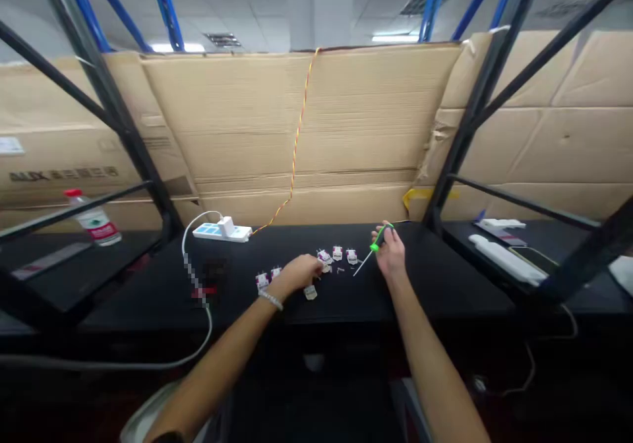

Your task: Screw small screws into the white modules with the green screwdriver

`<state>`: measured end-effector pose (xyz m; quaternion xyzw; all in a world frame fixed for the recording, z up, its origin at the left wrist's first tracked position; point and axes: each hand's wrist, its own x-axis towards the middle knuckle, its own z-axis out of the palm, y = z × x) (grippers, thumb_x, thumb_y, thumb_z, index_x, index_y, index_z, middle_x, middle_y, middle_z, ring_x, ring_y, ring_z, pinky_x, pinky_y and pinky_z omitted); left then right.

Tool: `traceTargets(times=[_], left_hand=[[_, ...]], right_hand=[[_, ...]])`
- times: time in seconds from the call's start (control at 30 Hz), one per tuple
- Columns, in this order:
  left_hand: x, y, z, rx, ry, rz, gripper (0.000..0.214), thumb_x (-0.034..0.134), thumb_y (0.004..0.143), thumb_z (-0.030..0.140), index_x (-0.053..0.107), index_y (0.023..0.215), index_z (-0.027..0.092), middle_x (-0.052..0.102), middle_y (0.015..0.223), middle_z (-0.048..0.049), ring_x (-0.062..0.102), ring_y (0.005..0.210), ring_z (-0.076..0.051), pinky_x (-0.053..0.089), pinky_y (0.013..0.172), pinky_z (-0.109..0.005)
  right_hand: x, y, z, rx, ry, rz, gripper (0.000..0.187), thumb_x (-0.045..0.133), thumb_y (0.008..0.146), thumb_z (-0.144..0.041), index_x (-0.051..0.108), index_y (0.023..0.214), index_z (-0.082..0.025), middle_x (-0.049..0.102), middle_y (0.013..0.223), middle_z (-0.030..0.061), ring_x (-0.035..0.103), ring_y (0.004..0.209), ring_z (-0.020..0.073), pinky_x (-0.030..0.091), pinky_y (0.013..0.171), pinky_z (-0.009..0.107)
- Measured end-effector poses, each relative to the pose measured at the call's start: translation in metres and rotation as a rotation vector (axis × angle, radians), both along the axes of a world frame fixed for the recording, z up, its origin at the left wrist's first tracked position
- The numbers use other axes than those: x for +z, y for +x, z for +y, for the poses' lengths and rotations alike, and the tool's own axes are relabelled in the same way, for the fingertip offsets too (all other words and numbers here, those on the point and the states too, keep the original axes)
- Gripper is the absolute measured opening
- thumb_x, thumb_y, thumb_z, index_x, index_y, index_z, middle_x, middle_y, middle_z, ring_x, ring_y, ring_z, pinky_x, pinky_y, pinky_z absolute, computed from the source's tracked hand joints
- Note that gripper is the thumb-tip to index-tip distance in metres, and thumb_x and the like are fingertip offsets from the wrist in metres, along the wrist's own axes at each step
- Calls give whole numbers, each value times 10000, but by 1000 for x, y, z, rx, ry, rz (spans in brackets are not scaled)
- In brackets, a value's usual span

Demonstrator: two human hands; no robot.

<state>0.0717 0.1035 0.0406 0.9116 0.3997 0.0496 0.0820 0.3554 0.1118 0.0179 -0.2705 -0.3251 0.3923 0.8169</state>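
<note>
My right hand [390, 253] is wrapped round a screwdriver [376, 240] with a green and black handle. The metal shaft points down and left toward the black table. Farther left, my left hand [299, 273] has its fingers closed at a small white part [326, 267], beside a white-and-purple plug-like piece [324, 256]. Similar plug-like pieces [337, 252] stand to the right of these fingers, and more [262, 281] lie left of the hand. A loose pale cover-like part [310, 292] rests just below the left hand. Tiny bits [340, 270] lie between the hands.
A white power strip [222, 232] with a plugged-in adapter sits at the back left, its white cable [210, 327] looping over the table. A twisted red-yellow wire [295, 146] hangs down the cardboard wall [237, 120]. Dark metal posts [465, 126] flank the table; a bottle [99, 222] stands left.
</note>
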Motion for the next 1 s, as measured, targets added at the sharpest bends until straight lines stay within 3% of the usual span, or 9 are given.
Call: traceTargets(times=[0.23, 0.3, 0.37, 0.43, 0.5, 0.6, 0.73, 0.87, 1.0], left_hand=[[6, 0, 2, -62, -8, 7, 252, 661, 760, -8, 776, 873, 186, 788, 896, -83, 726, 865, -229, 509, 775, -267], [7, 0, 2, -73, -16, -2, 255, 678, 725, 2, 771, 868, 192, 779, 870, -72, 713, 836, -227, 497, 744, -264], [7, -1, 4, -79, -24, -19, 258, 681, 719, 18, 773, 879, 197, 775, 862, -63, 705, 824, -222, 489, 732, -259], [7, -2, 5, -77, -31, -42, 253, 663, 752, 35, 783, 902, 200, 779, 873, -60, 702, 826, -214, 489, 746, -254], [8, -4, 7, -73, -43, -61, 235, 646, 789, 50, 792, 902, 195, 782, 863, -58, 698, 810, -202, 488, 754, -248], [12, -10, 8, -62, -54, -89, 234, 630, 815, 55, 802, 909, 183, 787, 847, -52, 691, 775, -184, 483, 740, -239], [16, -18, 9, -48, -56, -120, 265, 621, 820, 52, 823, 932, 183, 808, 873, -52, 708, 787, -183, 496, 750, -237], [14, -21, 10, -43, -63, -146, 299, 626, 831, 60, 853, 964, 203, 835, 939, -59, 743, 859, -194, 520, 814, -240], [11, -17, 10, -20, -81, -160, 316, 649, 800, 43, 873, 943, 216, 849, 941, -67, 766, 869, -204, 539, 817, -243]], right_hand=[[29, -4, -30, 49, 47, -180, 452, 780, 831, -576, 660, 1168, -299, 675, 953, -22, 644, 744, 106, 582, 670, 244], [41, -5, -48, 79, 51, -304, 443, 696, 882, -588, 639, 1228, -317, 647, 938, -17, 588, 693, 108, 514, 586, 225], [53, -9, -66, 122, 25, -482, 449, 596, 942, -594, 627, 1289, -311, 635, 910, -11, 536, 632, 117, 429, 510, 224], [61, -20, -81, 166, -28, -712, 406, 598, 963, -561, 688, 1217, -256, 622, 807, -15, 509, 588, 126, 403, 508, 240], [64, -39, -90, 199, -110, -1056, 271, 738, 895, -452, 754, 1011, -207, 679, 795, 8, 609, 721, 168, 495, 681, 283], [58, -76, -89, 166, -253, -1428, 117, 719, 896, -304, 752, 882, -194, 744, 851, 55, 677, 835, 220, 499, 828, 330], [43, -114, -78, 80, -440, -1667, 120, 702, 917, -233, 757, 992, -158, 772, 1031, 174, 731, 1026, 319, 508, 893, 381], [32, -126, -73, 58, -526, -1805, 228, 691, 965, -316, 742, 1124, -161, 758, 1174, 196, 733, 1124, 338, 522, 942, 400], [24, -128, -73, 61, -534, -1886, 194, 644, 990, -293, 733, 1132, -196, 764, 1183, 158, 749, 1100, 300, 531, 916, 369]])
